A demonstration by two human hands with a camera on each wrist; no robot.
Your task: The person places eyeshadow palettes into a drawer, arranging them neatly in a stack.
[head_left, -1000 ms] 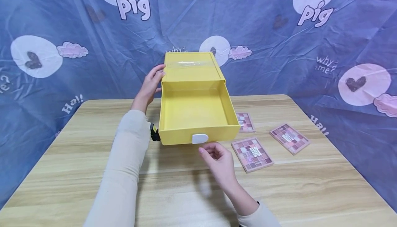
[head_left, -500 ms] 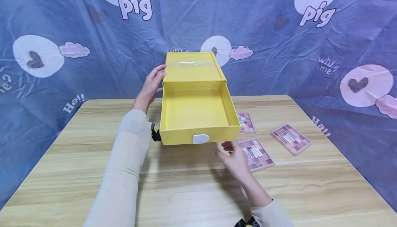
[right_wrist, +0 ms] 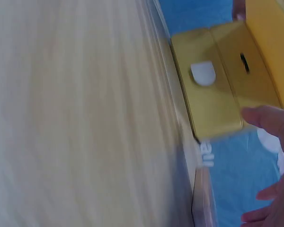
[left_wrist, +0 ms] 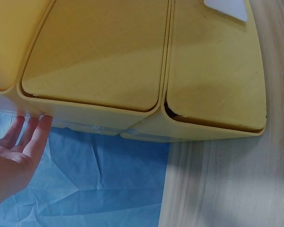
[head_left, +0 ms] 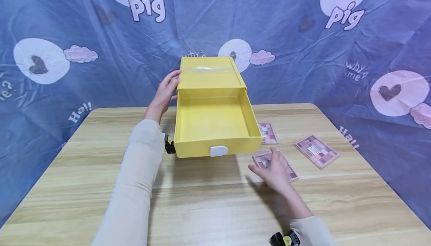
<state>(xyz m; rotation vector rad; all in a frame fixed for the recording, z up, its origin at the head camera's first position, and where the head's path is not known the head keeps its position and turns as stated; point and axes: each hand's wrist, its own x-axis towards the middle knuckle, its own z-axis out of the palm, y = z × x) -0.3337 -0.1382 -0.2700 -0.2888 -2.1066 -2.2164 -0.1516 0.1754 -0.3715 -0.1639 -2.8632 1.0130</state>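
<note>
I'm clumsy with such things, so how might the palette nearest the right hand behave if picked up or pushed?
The palette is probably stiff, given its flat face and straight edges. Being thin and lying flat, it would likely slide over the table rather than tip or roll.

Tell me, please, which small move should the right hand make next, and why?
Probably lower the right hand and take hold of the palette beneath: the hand hovers above it, open, while the top drawer stands pulled out.
</note>
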